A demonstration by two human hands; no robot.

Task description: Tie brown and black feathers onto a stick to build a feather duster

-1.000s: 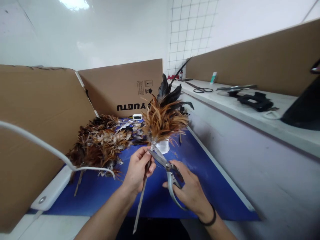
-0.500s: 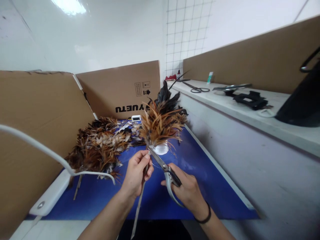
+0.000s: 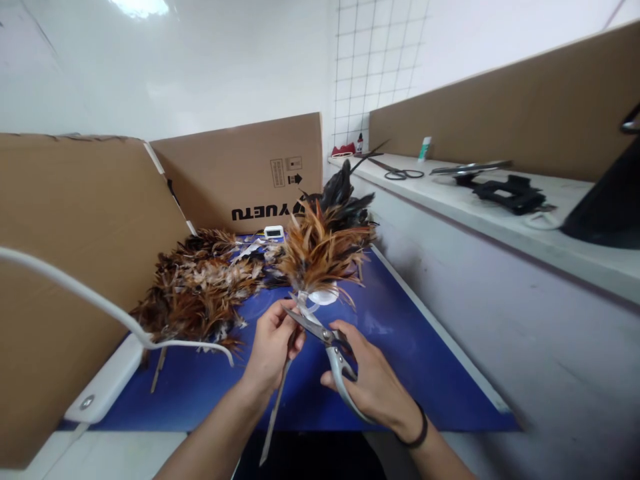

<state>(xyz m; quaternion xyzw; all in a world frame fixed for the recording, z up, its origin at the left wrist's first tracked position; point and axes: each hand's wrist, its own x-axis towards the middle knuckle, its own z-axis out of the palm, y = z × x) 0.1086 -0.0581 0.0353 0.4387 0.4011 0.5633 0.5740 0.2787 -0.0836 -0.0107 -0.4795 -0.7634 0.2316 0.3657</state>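
My left hand (image 3: 273, 347) is closed round the thin stick of a feather duster (image 3: 323, 243), just below its brown and black feather head. A white strip is wrapped at the base of the feathers. My right hand (image 3: 373, 383) grips metal scissors (image 3: 325, 343); their blades point up-left and meet the stick at the white wrapping beside my left fingers. Both hands hover above a blue mat (image 3: 400, 353).
A pile of brown feather dusters (image 3: 200, 287) lies on the mat to the left. Cardboard walls (image 3: 75, 220) stand left and behind. A white cable (image 3: 100, 307) crosses the left side. On the right ledge (image 3: 500, 213) lie another pair of scissors (image 3: 400, 173) and black items.
The scissors have tipped flatter and their blades have come down against the white wrapping. The duster head has sunk slightly. Both hands keep their hold.
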